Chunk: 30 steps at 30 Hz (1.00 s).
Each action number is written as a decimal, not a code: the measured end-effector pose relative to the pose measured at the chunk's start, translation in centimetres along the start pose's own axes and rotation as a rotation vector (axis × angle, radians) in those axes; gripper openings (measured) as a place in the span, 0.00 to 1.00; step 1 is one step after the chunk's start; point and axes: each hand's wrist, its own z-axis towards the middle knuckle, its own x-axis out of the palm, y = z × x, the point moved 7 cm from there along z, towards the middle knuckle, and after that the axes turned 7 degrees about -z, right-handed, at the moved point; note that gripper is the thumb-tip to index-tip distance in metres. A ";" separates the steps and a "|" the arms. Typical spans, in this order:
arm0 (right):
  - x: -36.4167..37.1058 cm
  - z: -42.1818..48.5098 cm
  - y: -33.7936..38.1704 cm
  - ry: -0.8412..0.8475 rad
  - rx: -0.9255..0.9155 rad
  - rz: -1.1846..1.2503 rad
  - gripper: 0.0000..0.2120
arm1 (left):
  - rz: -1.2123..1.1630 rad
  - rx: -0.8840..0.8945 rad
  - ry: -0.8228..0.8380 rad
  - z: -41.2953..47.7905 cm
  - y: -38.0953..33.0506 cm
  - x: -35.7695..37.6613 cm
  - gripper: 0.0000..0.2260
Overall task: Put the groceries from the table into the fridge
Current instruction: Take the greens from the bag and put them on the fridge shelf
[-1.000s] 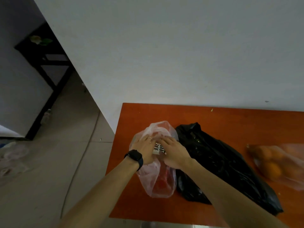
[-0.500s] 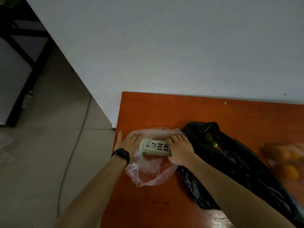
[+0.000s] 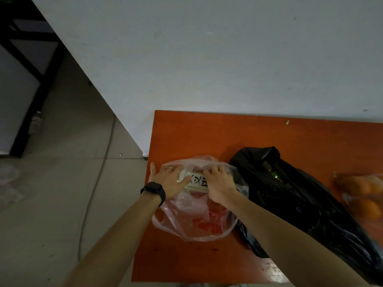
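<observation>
A white packet with black characters [image 3: 195,181] lies at the mouth of a clear plastic bag with red print [image 3: 199,220] on the orange table [image 3: 207,133]. My left hand [image 3: 169,180], with a ring and a black watch, grips the packet's left end. My right hand [image 3: 219,183] holds its right end, fingers curled over the top edge and the bag's film. To the right lies a black plastic bag [image 3: 300,199] with a green bottle top showing inside. A clear bag of oranges [image 3: 364,195] sits at the right edge.
The table stands against a pale wall [image 3: 207,59]. A black frame of some furniture [image 3: 27,65] stands at the far left on the tiled floor [image 3: 62,183]. A thin cable [image 3: 93,183] runs across the floor, and a crumpled clear bag [image 3: 8,183] lies at the left edge.
The packet came out of the clear bag's mouth and now lies crosswise between both hands. My left hand has slid in over its left end. The view has shifted slightly.
</observation>
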 end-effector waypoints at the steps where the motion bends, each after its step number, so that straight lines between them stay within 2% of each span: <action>1: 0.1 -0.1 -0.2 0.023 -0.011 0.032 0.37 | 0.061 0.024 0.003 0.0 -0.1 0.0 0.31; 3: -0.1 -0.2 -0.4 0.044 -0.047 0.056 0.38 | 0.057 0.064 0.024 -0.1 -0.1 -0.2 0.31; 7: 0.0 -0.6 -0.9 0.050 -0.101 0.163 0.40 | -0.229 0.103 0.039 -1.0 -1.3 -2.3 0.29; 9: 0.0 -0.8 -1.2 0.040 -0.115 0.241 0.37 | -0.372 0.103 0.024 -1.0 -1.3 -2.9 0.28; 11: -0.3 -1.2 -1.5 0.010 -0.130 0.303 0.33 | -0.406 0.096 0.002 -1.0 -0.8 -3.5 0.29; 13: -0.5 -1.5 -1.7 -0.019 -0.132 0.338 0.31 | -0.244 0.101 -0.016 -1.1 -0.5 -3.8 0.30; 16: -0.7 -1.9 -1.7 -0.003 -0.145 0.299 0.36 | 0.141 0.126 -0.067 -1.0 -0.5 -3.7 0.31; 19: -0.5 -2.1 -2.1 0.027 -0.131 0.321 0.39 | 0.325 0.130 -0.126 -0.9 -0.3 -3.1 0.31; 23: -0.6 -2.3 -2.9 -0.020 -0.095 0.426 0.36 | 0.490 0.169 -0.211 -1.2 -0.6 -2.7 0.32; 27: -0.9 -2.6 -2.5 -0.061 -0.107 0.502 0.37 | 0.565 0.074 -0.190 -0.9 0.8 -2.5 0.33; 30: -1.1 -2.9 -3.2 -0.092 -0.062 0.655 0.36 | 0.616 0.140 -0.196 -1.0 -0.2 -2.1 0.34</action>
